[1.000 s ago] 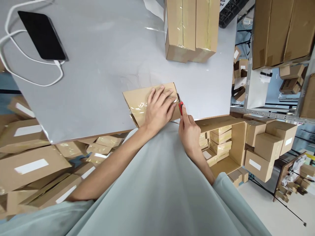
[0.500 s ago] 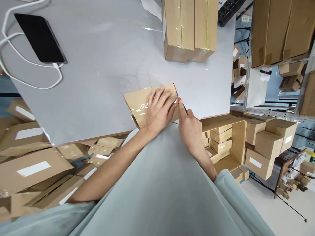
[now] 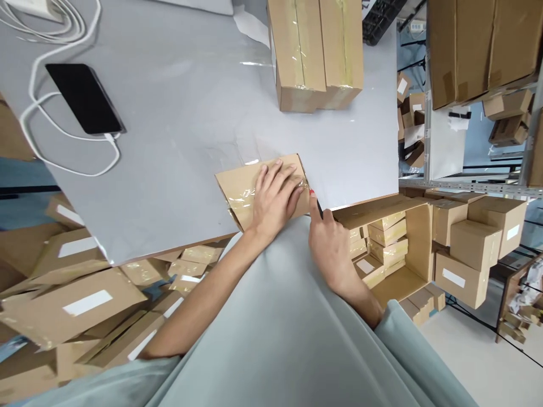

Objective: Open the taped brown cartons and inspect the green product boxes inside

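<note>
While under the spread left hand (image 3: 274,198), carton (image 3: 237,189) long-axis sideways, right hand (image 3: 328,240) snug around forward-pointing cutter (image 3: 319,210)

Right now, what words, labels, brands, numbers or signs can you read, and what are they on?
Nothing here is readable.
White label on a lower-left box: too blurred to read, if printed.
Sheet beside the black crate: dark marks, cut off, unreadable.
Phone: dark screen, no text visible.
Carton under the left hand: no print visible.

Carton (image 3: 235,178): plain brown. Tape (image 3: 242,200): yellowish. Knife (image 3: 319,208): red and black. Table (image 3: 178,141): pale grey. Phone (image 3: 85,99): black. Cable (image 3: 33,85): white. Shirt (image 3: 288,316): pale grey-green.
</note>
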`<state>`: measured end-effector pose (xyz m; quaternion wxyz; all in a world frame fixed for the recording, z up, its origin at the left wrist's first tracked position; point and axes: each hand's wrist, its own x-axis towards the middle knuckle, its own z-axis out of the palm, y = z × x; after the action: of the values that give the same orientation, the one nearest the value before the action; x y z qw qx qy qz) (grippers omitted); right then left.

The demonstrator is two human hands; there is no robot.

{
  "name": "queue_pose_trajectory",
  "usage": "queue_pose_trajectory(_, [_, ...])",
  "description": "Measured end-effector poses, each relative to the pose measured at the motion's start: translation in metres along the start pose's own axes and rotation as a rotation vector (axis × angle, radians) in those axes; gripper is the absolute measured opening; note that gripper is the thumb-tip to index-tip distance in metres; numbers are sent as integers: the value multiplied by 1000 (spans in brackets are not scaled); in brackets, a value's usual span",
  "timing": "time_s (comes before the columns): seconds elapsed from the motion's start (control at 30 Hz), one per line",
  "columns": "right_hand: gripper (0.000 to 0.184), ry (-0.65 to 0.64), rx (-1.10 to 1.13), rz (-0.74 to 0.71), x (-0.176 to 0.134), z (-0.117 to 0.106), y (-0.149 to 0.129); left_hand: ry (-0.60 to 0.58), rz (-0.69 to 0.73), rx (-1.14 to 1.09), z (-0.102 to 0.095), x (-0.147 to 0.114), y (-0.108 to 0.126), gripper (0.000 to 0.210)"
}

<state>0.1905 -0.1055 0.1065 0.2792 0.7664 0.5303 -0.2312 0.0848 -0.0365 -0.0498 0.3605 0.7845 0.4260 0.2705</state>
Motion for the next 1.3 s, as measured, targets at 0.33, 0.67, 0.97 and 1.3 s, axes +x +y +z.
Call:
queue_pose_trajectory(0.33, [70, 37, 189, -9, -10, 14, 28, -29, 25, 106, -1, -1, -2, 30])
queue_pose_trajectory(0.67, [77, 15, 212, 13, -12, 31, 11, -40, 26, 139, -1, -2, -3, 30])
queue_pose_trajectory(0.97, [79, 13, 128, -12, -6, 16, 0, -33, 32, 144, -1, -4, -2, 31])
queue_pose_trajectory(1.3, [77, -5, 116, 28, -10, 13, -2, -35, 62, 163, 5, -4, 2, 30])
